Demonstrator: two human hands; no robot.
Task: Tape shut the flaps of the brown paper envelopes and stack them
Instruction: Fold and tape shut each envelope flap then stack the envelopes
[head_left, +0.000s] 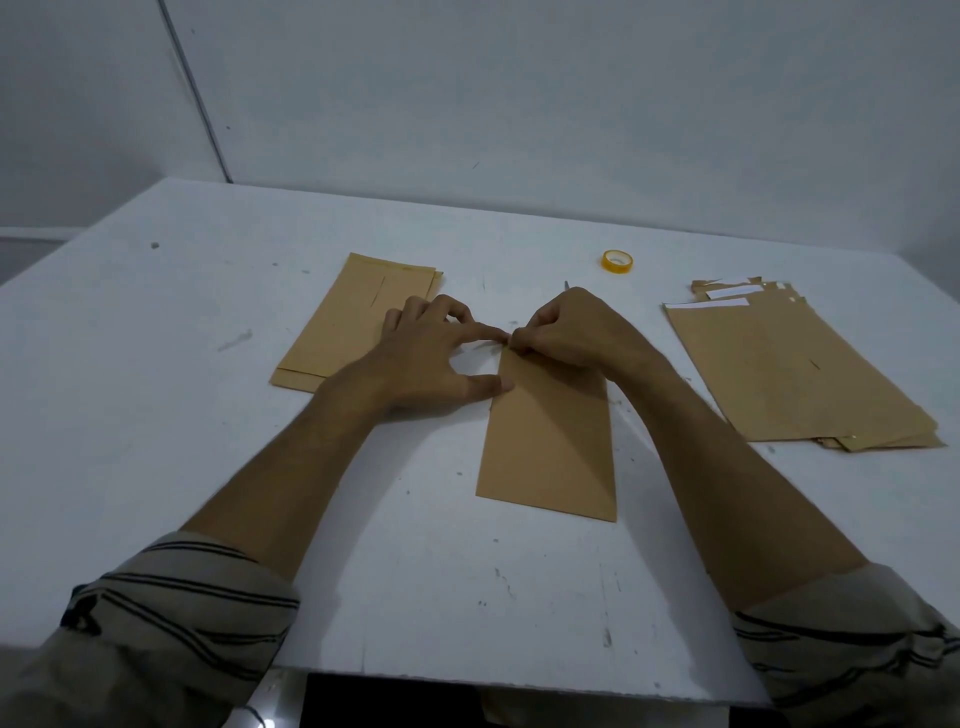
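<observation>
A brown envelope (548, 441) lies lengthwise in the middle of the white table (156, 415). My left hand (431, 358) rests beside its top left corner, forefinger stretched to the top edge and thumb tip touching the paper. My right hand (563, 330) has its fingers curled over the envelope's top end and pinches at the flap edge; any tape there is too small to make out. A stack of brown envelopes (343, 327) lies to the left, partly under my left hand. Another pile of envelopes (795, 369) with white strips at the top lies on the right. A yellow tape roll (617, 260) sits behind.
A thin grey tip of some tool (567, 285) shows just behind my right hand; the rest is hidden. The table's far edge meets a pale wall. The near table edge runs close to my sleeves.
</observation>
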